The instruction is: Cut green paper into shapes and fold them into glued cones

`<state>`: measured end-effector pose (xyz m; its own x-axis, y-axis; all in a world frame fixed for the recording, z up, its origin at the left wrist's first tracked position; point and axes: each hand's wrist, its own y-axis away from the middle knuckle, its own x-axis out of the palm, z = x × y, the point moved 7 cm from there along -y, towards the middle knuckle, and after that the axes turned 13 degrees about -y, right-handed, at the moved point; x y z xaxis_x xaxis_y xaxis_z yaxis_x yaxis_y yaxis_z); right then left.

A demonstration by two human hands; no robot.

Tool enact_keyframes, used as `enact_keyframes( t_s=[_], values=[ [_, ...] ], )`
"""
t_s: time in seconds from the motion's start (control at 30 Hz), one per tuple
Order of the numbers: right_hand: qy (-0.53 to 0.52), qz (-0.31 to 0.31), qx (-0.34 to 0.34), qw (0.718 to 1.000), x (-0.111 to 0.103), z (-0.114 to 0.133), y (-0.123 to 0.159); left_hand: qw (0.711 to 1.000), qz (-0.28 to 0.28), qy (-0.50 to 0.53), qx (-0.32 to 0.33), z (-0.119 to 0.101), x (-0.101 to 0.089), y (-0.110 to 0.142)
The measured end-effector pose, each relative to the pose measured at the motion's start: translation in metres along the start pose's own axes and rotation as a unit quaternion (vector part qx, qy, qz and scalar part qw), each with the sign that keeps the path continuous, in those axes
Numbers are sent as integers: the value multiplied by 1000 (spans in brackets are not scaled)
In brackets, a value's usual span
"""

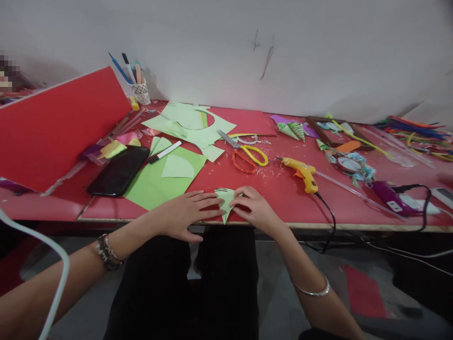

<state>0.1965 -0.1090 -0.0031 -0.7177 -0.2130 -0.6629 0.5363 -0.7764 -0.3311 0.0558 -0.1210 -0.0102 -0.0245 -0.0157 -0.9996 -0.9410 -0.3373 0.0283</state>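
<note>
A small pale green paper piece (227, 199), wide at the top with dark lines drawn there and pointed at the bottom, lies at the table's front edge. Flat and stretched out, the fingers of my left hand (187, 211) rest on its left side. My right hand (257, 212) has bent fingers closed on the paper's right edge. Just beyond are scissors (253, 158) with red and yellow handles. A yellow glue gun (300, 172) lies to the right. Left of the paper, a pale green cut piece (178, 166) and a marker (165, 152) rest on a bright green sheet (152, 191).
A black phone (118, 172) and a leaning red board (63, 127) are at left. A pen cup (141, 92) stands near the wall. Cut green paper (191, 134) lies at the back. Striped paper cones (292, 131), a purple power strip (392, 196) and pipe cleaners (417, 132) are at right.
</note>
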Motion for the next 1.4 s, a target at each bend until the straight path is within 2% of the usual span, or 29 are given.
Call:
enact_keyframes(
  t_s=[0.2,0.47,0.7,0.97,1.2,1.4],
  values=[
    [-39,53,41,997,4,-3,-13,1000,0,-2,6,-2,-1,1],
    [-60,46,65,995,5,-4,-18,1000,-5,10,1,-7,-1,1],
    [-82,35,82,993,-2,-18,-22,1000,3,12,-5,-7,1,3],
    [-134,47,87,986,-3,-18,-26,999,-23,35,-9,-10,-4,1],
    [-59,40,80,994,3,-18,-26,999,-15,30,7,-13,-7,-4],
    [16,33,75,996,9,-18,-27,999,-35,24,3,-13,-8,-5]
  ],
)
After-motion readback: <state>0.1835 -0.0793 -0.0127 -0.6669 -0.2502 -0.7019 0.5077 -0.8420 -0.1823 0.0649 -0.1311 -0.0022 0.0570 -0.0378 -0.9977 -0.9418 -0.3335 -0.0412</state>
